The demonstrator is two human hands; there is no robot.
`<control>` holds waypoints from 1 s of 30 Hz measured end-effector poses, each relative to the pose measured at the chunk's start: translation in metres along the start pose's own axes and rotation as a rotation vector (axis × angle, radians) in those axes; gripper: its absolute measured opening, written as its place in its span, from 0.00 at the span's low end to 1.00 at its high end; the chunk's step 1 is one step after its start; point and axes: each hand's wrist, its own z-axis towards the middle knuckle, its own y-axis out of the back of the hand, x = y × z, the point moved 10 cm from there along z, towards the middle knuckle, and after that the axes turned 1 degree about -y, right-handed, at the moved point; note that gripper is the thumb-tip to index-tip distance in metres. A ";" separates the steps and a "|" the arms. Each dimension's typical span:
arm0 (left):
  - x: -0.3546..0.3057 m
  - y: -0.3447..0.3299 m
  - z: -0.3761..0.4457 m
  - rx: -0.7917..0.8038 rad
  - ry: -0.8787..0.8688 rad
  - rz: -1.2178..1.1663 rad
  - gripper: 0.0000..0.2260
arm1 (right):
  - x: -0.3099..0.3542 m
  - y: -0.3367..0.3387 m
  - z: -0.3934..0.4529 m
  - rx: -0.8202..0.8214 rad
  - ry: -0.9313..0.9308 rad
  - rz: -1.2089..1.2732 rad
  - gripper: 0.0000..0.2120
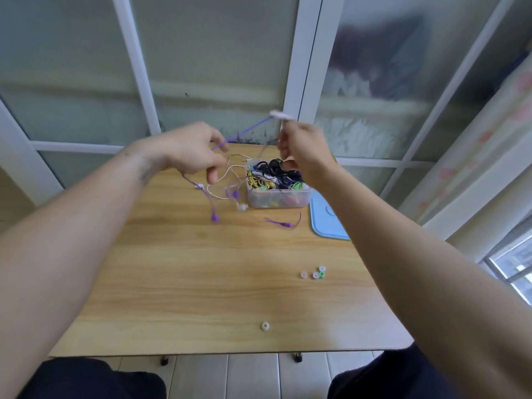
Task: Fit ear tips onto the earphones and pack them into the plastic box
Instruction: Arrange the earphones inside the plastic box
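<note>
Fingers (214, 139) hold purple cable (247, 129) above wooden table (201, 269).

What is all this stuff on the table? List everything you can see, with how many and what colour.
plastic box: one, clear, far side of table, lid off, full of tangled earphones in black, yellow, green
lid: one, light blue, right of box
purple earphone cable: one, strung between both hands, ends trailing onto table
pale cable: one, pinkish white, left of box
ear tips: four, white and green, clustered right; one white near front edge
table: one, light wood
left hand: grips cable
right hand: grips cable
</note>
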 end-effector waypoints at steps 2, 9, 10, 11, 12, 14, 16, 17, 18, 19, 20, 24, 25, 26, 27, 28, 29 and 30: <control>0.024 -0.003 0.003 -0.030 0.054 -0.088 0.07 | -0.009 0.024 0.004 -0.084 -0.112 0.097 0.17; 0.058 0.010 0.011 -0.315 0.087 -0.462 0.26 | -0.032 0.061 0.006 -0.192 -0.259 0.185 0.20; 0.064 0.011 0.011 -0.342 0.113 -0.486 0.29 | -0.033 0.064 0.005 -0.202 -0.262 0.223 0.19; 0.070 0.010 0.011 -0.359 0.147 -0.523 0.29 | -0.035 0.066 0.005 -0.206 -0.262 0.243 0.17; 0.075 0.010 0.010 -0.362 0.181 -0.570 0.27 | -0.037 0.069 0.005 -0.212 -0.263 0.246 0.15; 0.078 0.004 0.009 -0.313 0.226 -0.668 0.17 | -0.043 0.078 0.005 -0.253 -0.274 0.222 0.13; 0.080 -0.005 0.006 -0.236 0.254 -0.740 0.13 | -0.049 0.087 0.005 -0.298 -0.282 0.186 0.14; 0.080 -0.008 0.004 -0.205 0.267 -0.767 0.12 | -0.052 0.091 0.005 -0.308 -0.286 0.165 0.14; 0.079 -0.013 0.001 -0.159 0.285 -0.786 0.12 | -0.055 0.093 0.005 -0.311 -0.286 0.130 0.13; 0.077 -0.020 -0.002 -0.090 0.298 -0.800 0.12 | -0.056 0.094 0.004 -0.306 -0.278 0.079 0.10; 0.071 -0.028 -0.007 -0.012 0.305 -0.813 0.12 | -0.057 0.094 0.004 -0.287 -0.262 0.008 0.07; 0.039 -0.054 -0.023 0.154 0.245 -0.909 0.09 | -0.055 0.077 0.003 -0.091 -0.145 -0.445 0.12; 0.030 -0.060 -0.026 0.160 0.222 -0.941 0.11 | -0.053 0.072 0.000 -0.085 -0.075 -0.588 0.13; 0.022 -0.067 -0.028 0.167 0.196 -0.981 0.13 | -0.045 0.069 -0.007 -0.125 0.026 -0.689 0.13; 0.014 -0.074 -0.029 0.171 0.174 -1.038 0.15 | -0.034 0.065 -0.019 -0.177 0.143 -0.713 0.12; 0.009 -0.081 -0.030 0.164 0.157 -1.110 0.17 | -0.024 0.057 -0.033 -0.192 0.244 -0.671 0.10; 0.005 -0.087 -0.030 0.143 0.150 -1.200 0.18 | -0.021 0.047 -0.046 -0.151 0.299 -0.593 0.06; 0.001 -0.092 -0.030 0.115 0.143 -1.294 0.19 | -0.024 0.032 -0.058 -0.039 0.289 -0.517 0.03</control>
